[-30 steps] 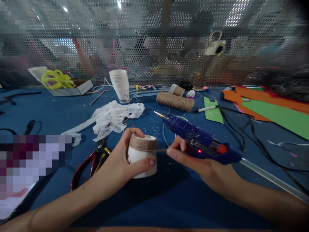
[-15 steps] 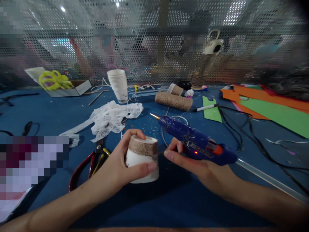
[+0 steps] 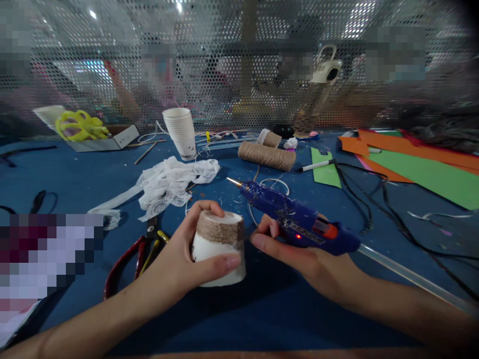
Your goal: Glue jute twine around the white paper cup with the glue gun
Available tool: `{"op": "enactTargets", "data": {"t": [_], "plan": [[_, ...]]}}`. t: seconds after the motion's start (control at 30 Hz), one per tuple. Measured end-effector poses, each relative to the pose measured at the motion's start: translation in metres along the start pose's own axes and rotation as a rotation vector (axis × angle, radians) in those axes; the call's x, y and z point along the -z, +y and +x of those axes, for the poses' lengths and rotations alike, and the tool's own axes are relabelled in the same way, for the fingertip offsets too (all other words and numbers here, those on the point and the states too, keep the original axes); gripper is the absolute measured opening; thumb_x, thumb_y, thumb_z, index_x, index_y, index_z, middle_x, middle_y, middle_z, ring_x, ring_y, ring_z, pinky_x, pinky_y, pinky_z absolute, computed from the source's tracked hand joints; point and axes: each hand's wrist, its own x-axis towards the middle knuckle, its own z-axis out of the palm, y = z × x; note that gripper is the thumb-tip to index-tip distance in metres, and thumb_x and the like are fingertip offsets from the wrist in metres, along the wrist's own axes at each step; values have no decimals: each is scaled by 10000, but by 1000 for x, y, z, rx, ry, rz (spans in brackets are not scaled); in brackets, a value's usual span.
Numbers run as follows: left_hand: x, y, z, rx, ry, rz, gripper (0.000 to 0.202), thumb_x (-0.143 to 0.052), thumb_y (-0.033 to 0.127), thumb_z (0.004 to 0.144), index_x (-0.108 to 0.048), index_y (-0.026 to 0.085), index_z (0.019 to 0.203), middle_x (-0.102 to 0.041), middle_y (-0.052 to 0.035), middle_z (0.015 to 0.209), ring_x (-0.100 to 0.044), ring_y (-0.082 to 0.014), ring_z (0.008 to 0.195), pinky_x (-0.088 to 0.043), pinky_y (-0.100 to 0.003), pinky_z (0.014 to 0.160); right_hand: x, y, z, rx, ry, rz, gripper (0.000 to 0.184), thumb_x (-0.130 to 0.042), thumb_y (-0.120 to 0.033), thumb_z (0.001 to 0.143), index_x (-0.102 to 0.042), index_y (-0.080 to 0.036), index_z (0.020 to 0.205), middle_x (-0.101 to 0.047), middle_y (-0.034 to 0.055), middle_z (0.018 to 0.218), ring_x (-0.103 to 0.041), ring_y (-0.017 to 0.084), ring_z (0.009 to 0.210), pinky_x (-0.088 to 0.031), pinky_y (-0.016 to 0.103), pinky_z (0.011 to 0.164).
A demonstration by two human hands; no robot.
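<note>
My left hand (image 3: 198, 249) is closed round an upside-down white paper cup (image 3: 219, 254), its thumb along the front and a finger over the base. Brown jute twine (image 3: 219, 229) is wound in tight rows round the cup's base end. To the right, my right hand (image 3: 299, 254) grips a blue hot glue gun (image 3: 292, 209) with a lit red light; its nozzle points up and left, above the cup. A clear glue stick (image 3: 411, 274) sticks out of the gun's rear. Thumb and forefinger of that hand are close together beside the cup, near the twine.
A spool of twine (image 3: 266, 155) lies behind the glue gun. White lace (image 3: 168, 182) is heaped at left, above red-handled pliers (image 3: 125, 264). Stacked paper cups (image 3: 180, 132), yellow scissors (image 3: 80, 125) and a bottle (image 3: 318, 94) stand farther back. Coloured paper (image 3: 422, 169) and black cables (image 3: 368, 199) lie right.
The whole view has shifted slightly, so most things appear a little farther left. Both hands keep their holds, and the glue gun stays in about the same pose beside the cup.
</note>
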Motion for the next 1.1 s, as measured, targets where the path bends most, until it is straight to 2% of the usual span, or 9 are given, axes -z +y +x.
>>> {"op": "enactTargets", "data": {"t": [0.2,0.37,0.67,1.0,1.1], "plan": [[0,0,0,2,-10,-3,481,-898,226,686,-552,273,1016,-682,84,852,-625,-82,688,-493,-142,615,-1,-2,-1,12,12,24,223,-767,-299,784,-581,-218,692,-594,-53,704,-600,102,667,-558,193,691],[1,0,0,9,-41,30,500,-895,268,701,-523,293,1035,-686,68,895,-654,-110,702,-525,-176,620,-2,-2,0,-8,9,61,220,-768,-286,773,-576,-218,690,-594,-57,699,-590,101,656,-553,197,682],[10,-1,3,14,-123,11,511,-914,269,730,-517,279,1053,-668,66,908,-621,-88,728,-528,-139,639,-3,-1,0,-36,-7,69,203,-759,-289,776,-579,-213,724,-596,-54,706,-593,108,679,-550,206,707],[4,1,2,26,-73,34,527,-917,305,688,-517,284,1030,-675,40,881,-625,-139,701,-516,-207,615,-3,-5,0,-35,-7,67,197,-742,-267,772,-563,-222,704,-591,-55,686,-578,118,666,-541,236,708],[3,2,1,27,-36,28,522,-915,289,677,-527,278,1026,-670,41,869,-611,-136,705,-502,-197,615,-4,-4,0,-40,-3,70,193,-746,-274,771,-566,-221,720,-598,-53,693,-581,120,668,-538,236,706]]}}
